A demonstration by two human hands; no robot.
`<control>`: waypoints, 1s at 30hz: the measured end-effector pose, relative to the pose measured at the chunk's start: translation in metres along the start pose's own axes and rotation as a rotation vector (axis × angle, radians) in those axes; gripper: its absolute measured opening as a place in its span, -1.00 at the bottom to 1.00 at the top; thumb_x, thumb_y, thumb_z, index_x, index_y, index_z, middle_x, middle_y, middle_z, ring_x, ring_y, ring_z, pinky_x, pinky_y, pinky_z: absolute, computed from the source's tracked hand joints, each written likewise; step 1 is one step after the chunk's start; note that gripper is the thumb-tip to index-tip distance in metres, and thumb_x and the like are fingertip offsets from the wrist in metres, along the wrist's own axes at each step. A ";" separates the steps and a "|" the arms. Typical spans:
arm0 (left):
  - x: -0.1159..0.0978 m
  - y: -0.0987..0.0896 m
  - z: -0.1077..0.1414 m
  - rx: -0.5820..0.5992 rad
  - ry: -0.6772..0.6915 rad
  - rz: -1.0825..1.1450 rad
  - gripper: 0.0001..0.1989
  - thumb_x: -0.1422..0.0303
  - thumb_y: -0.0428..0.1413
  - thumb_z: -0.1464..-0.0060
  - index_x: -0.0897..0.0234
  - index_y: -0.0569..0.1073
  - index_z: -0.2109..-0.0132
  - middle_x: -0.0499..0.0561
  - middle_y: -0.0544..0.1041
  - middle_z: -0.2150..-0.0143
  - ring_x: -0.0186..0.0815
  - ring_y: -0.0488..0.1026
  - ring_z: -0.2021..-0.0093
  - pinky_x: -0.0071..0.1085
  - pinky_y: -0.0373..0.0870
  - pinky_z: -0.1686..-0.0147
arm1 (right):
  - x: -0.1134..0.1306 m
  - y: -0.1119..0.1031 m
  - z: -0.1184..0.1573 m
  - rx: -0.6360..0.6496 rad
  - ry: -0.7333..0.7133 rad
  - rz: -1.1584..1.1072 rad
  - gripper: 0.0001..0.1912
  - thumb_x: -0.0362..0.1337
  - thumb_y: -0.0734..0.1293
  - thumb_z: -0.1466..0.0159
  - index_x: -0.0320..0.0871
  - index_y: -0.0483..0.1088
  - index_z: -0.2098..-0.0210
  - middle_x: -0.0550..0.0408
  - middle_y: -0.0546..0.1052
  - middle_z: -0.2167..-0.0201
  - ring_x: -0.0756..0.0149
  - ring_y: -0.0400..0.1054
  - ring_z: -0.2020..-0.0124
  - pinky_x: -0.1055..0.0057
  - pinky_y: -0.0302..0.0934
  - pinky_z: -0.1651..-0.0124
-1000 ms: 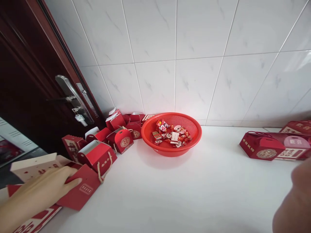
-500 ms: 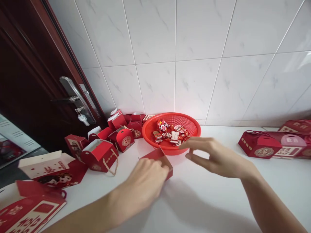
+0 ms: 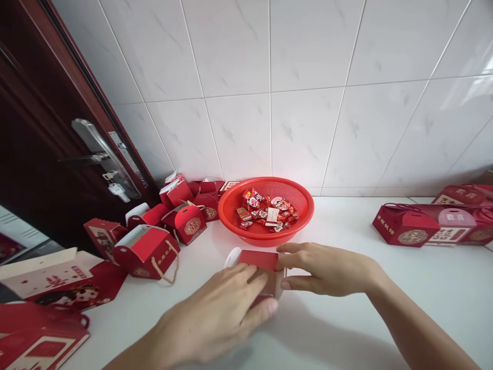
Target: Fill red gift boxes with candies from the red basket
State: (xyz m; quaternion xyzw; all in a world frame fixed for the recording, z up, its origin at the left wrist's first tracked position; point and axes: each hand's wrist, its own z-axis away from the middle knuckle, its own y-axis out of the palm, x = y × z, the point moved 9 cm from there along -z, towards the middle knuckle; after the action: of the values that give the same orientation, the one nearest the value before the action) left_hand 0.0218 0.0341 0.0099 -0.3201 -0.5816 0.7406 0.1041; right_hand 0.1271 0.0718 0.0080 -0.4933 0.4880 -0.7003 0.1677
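Note:
A small red paper gift box [image 3: 260, 258] stands open on the white surface, just in front of the red basket, its flaps up. My left hand [image 3: 223, 308] covers the box's near left side. Its fingers reach over the opening and its thumb lies at the near side, so the hand grips the box. At the right wall, my right hand [image 3: 327, 270] has its fingertips and thumb on the box's edge. My left hand hides much of the box, including its floor. Wrapped candies [image 3: 269, 210] lie in the red plastic basket [image 3: 304, 194].
Several open red gift boxes [image 3: 185, 223] crowd the left, one with a rope handle [image 3: 169, 272]. More closed boxes [image 3: 408, 226] stand in a row at the right. A tiled wall [image 3: 239, 133] rises behind, and a dark door [image 3: 46, 128] with keys is at the left.
My right hand has come from the basket's rim down to the box's right side. My left hand's thumb now shows, and the box's flaps stand more open. The view has shifted slightly right.

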 end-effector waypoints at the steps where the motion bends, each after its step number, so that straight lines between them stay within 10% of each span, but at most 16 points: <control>1: 0.006 -0.003 -0.001 0.022 -0.016 0.044 -0.58 0.12 -0.16 -0.43 0.06 0.55 -0.08 -0.01 0.58 -0.12 -0.15 0.51 -0.12 -0.26 0.40 -0.13 | 0.000 0.001 0.000 0.008 -0.012 -0.018 -0.72 -0.13 0.22 -0.48 -0.09 0.52 0.07 -0.03 0.54 0.10 0.22 0.47 0.20 0.35 0.30 0.17; 8: 0.048 -0.013 -0.011 0.035 -0.147 0.167 -0.51 0.17 -0.02 -0.32 -0.02 0.34 -0.36 -0.06 0.37 -0.39 -0.06 0.27 -0.38 -0.24 0.35 -0.23 | -0.007 -0.003 0.001 -0.009 0.061 -0.034 -0.75 -0.18 0.24 -0.46 -0.13 0.47 0.00 -0.02 0.60 0.12 0.22 0.46 0.22 0.34 0.26 0.21; 14: 0.047 -0.013 -0.008 0.140 -0.079 0.204 -0.10 0.29 0.21 -0.01 -0.10 0.10 -0.48 -0.04 0.14 -0.51 0.00 0.32 -0.36 -0.31 0.48 -0.09 | 0.003 -0.005 0.002 -0.037 -0.038 -0.097 -0.55 -0.11 0.28 -0.45 0.03 0.32 -0.30 -0.03 0.53 -0.13 0.20 0.47 0.01 0.36 0.29 0.04; 22: 0.050 -0.001 -0.003 0.246 -0.109 0.100 0.11 0.33 0.28 0.06 -0.19 -0.12 -0.52 -0.06 -0.29 -0.59 0.12 0.06 -0.49 -0.20 0.41 -0.21 | 0.003 0.005 -0.001 0.079 0.034 -0.246 -0.48 -0.04 0.23 -0.47 -0.06 0.25 -0.36 0.01 0.63 0.09 0.24 0.52 0.20 0.38 0.32 0.16; 30: 0.040 -0.001 -0.003 0.305 -0.030 0.063 0.01 0.40 0.24 0.04 -0.12 0.03 -0.50 -0.09 -0.24 -0.59 0.05 0.07 -0.49 -0.27 0.38 -0.23 | -0.005 -0.002 0.007 0.038 0.121 -0.208 -0.43 0.16 0.18 -0.44 -0.16 0.56 0.00 -0.07 0.62 0.08 0.19 0.50 0.17 0.31 0.33 0.11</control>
State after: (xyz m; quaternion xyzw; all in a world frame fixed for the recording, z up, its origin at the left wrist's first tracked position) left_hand -0.0073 0.0576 -0.0035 -0.3075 -0.4535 0.8279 0.1197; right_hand 0.1358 0.0726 0.0078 -0.4950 0.4300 -0.7515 0.0738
